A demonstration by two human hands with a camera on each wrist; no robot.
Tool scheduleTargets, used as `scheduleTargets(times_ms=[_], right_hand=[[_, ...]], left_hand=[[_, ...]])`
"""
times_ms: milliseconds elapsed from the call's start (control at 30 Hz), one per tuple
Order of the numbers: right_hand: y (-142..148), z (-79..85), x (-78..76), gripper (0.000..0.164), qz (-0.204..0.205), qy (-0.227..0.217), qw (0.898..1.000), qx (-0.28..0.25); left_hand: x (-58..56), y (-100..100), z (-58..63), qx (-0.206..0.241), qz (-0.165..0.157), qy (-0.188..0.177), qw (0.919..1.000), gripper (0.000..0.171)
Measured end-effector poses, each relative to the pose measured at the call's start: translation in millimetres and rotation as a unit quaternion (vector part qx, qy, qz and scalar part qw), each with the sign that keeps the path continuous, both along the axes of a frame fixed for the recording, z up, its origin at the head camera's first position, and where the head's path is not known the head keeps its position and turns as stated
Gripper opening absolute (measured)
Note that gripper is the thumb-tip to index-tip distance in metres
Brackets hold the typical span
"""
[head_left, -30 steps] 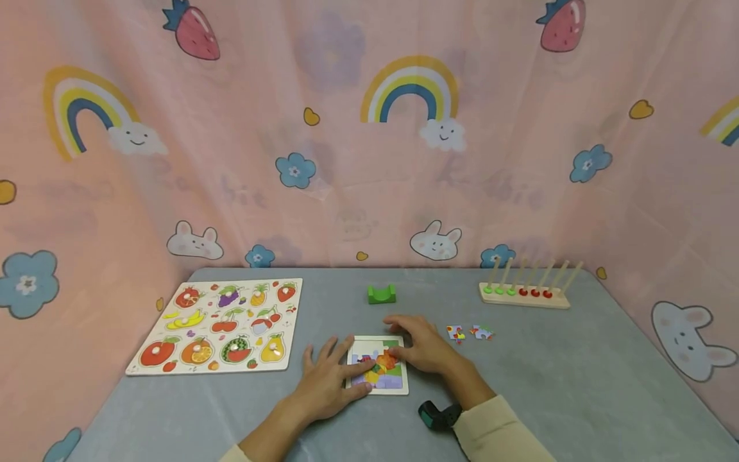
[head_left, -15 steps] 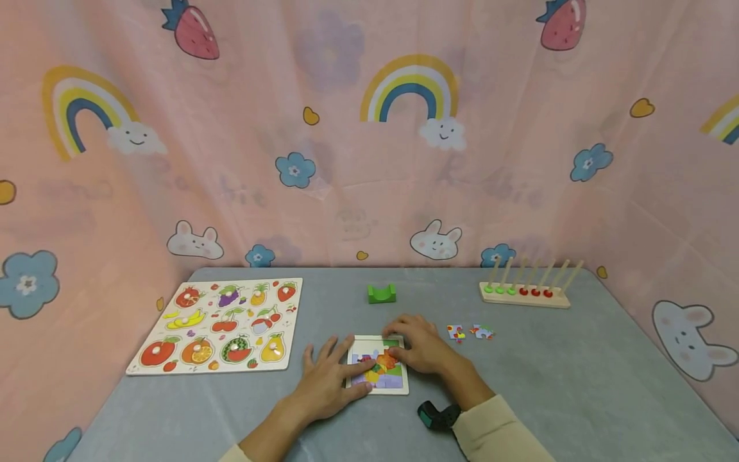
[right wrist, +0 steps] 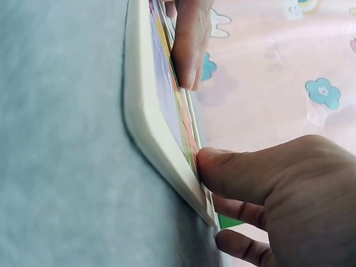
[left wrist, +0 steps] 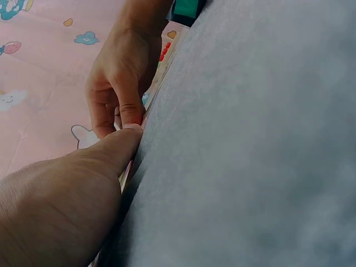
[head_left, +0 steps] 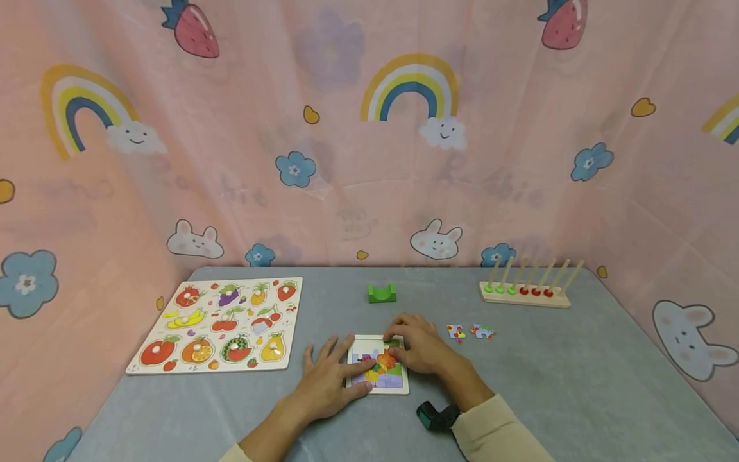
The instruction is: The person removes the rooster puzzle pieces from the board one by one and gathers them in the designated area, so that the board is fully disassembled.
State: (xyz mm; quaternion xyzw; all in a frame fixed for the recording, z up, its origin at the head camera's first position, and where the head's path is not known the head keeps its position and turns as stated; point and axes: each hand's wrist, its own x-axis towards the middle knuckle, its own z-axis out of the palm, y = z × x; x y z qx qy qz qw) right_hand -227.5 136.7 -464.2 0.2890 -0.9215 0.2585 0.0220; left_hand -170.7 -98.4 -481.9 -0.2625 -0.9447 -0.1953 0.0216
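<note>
A small jigsaw puzzle in a cream tray (head_left: pixel 378 391) lies flat on the table, partly filled with colourful pieces. My left hand (head_left: pixel 326 382) rests on its left side, fingers spread, with thumb and forefinger over the picture. At the upper right corner my right hand (head_left: pixel 424 343) has its thumb and curled fingers around a green-edged puzzle piece (head_left: pixel 391 344). In the right wrist view the right thumb (right wrist: pixel 228 169) presses on the picture surface of the tray (right wrist: pixel 146 119). Two loose puzzle pieces lie right of that hand, one yellow and red (head_left: pixel 455 332), one bluish (head_left: pixel 482 332).
A fruit peg board (head_left: pixel 216 327) lies at the left. Behind the tray stands a green notched block (head_left: pixel 382 294). A wooden peg rack (head_left: pixel 524 295) with green and red beads is at the back right. A pink patterned curtain (head_left: pixel 346 212) hangs behind the table.
The right forefinger, raised beyond the tray's top edge a second ago, has curled down onto the corner of the puzzle. My left hand and the loose pieces have kept their places.
</note>
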Motion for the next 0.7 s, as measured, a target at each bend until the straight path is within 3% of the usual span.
scheduleTargets(times_ms=[233,700], right_hand=[[-3.4,3.4,2.6,0.013,-0.012,0.003,1.000,0.019],[-1.7,-0.5,1.0,0.014,0.021,0.019,1.000,-0.003]], left_hand=[[-0.5,0.5,-1.6,0.002,0.001,0.005,1.0000,0.046],[-0.6,0.3,-1.1,0.004,0.000,0.011,0.9999,0.046]])
